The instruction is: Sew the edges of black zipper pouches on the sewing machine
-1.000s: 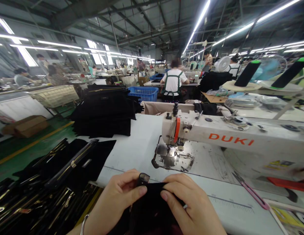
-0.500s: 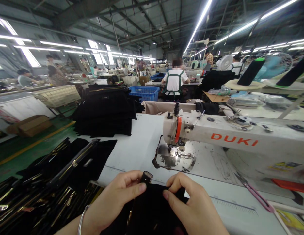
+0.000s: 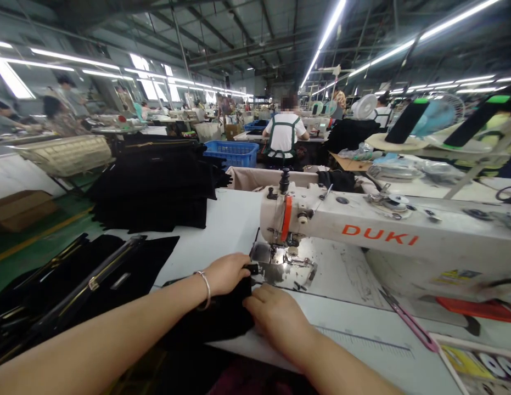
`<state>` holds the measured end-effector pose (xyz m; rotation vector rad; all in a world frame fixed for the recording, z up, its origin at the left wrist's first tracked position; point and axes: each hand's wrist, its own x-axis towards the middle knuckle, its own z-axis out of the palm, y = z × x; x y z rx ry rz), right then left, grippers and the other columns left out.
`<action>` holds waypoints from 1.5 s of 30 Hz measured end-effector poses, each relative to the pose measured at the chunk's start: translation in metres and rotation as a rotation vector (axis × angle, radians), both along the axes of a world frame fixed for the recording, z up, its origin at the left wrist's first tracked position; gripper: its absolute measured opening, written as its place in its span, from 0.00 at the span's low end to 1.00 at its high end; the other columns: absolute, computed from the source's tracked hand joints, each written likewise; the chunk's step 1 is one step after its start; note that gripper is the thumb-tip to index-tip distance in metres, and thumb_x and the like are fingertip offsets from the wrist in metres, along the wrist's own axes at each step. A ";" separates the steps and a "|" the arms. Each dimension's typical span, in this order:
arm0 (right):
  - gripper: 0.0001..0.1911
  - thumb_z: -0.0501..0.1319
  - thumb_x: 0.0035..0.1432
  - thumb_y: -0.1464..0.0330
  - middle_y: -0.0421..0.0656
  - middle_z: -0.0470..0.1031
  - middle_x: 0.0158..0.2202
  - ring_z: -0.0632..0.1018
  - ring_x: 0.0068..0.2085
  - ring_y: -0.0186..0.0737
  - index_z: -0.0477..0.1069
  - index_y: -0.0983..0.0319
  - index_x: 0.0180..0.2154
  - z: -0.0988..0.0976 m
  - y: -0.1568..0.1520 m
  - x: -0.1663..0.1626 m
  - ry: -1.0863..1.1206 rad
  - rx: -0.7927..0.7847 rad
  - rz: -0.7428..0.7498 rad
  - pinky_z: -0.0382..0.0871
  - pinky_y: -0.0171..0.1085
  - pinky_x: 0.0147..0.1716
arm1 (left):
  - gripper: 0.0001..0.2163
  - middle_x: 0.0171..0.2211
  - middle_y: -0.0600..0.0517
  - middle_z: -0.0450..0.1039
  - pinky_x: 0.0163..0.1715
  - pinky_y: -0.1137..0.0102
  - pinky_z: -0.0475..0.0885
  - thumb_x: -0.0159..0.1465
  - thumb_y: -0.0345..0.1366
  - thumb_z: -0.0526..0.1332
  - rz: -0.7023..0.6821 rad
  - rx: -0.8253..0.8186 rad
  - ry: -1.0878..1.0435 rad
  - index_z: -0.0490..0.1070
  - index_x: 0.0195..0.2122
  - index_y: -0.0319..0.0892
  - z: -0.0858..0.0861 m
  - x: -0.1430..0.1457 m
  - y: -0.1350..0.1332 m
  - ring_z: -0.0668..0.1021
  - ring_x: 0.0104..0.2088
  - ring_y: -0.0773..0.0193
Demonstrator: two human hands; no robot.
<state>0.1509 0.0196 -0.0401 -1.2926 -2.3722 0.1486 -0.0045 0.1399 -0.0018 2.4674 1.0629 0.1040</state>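
left hand: i pinch black cloth
right hand: touching cloth edge, pinch unclear
metal plate: just right of left grip

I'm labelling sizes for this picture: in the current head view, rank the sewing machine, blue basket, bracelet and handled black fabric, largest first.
1. Sewing machine
2. Handled black fabric
3. Blue basket
4. Bracelet
The basket stands farther back.

A cloth stack lies left of the sewing machine, snips before it.
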 end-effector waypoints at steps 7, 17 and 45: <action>0.09 0.58 0.63 0.77 0.49 0.76 0.44 0.74 0.49 0.45 0.75 0.65 0.43 0.002 0.047 0.050 -0.115 0.127 -0.025 0.69 0.44 0.51 | 0.09 0.46 0.40 0.73 0.51 0.58 0.67 0.66 0.35 0.60 0.074 0.297 -0.092 0.74 0.44 0.38 -0.026 0.058 0.049 0.72 0.50 0.48; 0.15 0.57 0.63 0.77 0.50 0.77 0.46 0.75 0.53 0.45 0.73 0.67 0.50 -0.018 0.020 0.062 0.041 0.237 -0.040 0.73 0.45 0.52 | 0.16 0.55 0.45 0.68 0.60 0.56 0.66 0.69 0.27 0.54 -0.186 0.316 -0.273 0.67 0.56 0.42 -0.046 0.028 0.002 0.70 0.56 0.56; 0.14 0.51 0.65 0.78 0.52 0.77 0.44 0.76 0.50 0.48 0.74 0.69 0.44 -0.015 0.023 0.046 0.037 0.225 -0.014 0.74 0.45 0.47 | 0.17 0.59 0.48 0.67 0.62 0.60 0.63 0.70 0.29 0.55 -0.343 0.182 -0.208 0.66 0.59 0.45 -0.029 0.021 0.021 0.67 0.60 0.58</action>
